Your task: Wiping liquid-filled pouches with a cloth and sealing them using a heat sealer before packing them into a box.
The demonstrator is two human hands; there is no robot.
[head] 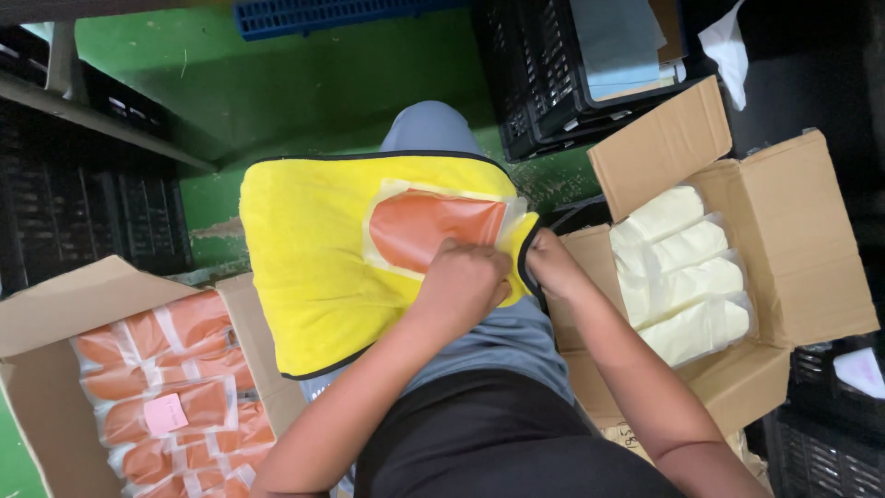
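Note:
A yellow cloth with black edging (309,249) lies spread over my lap. On it rests a clear plastic packet holding an orange item (429,226). My left hand (464,281) is closed over the packet's near edge. My right hand (551,263) grips the cloth's right edge, folded up next to the packet. Both hands sit close together, almost touching.
An open cardboard box of orange packets (171,392) stands at my lower left. Another open cardboard box (793,249) with pale yellow packets (687,277) stands at my right. Black plastic crates (544,74) sit ahead on the green floor (277,83), and a blue crate (313,14) lies farther off.

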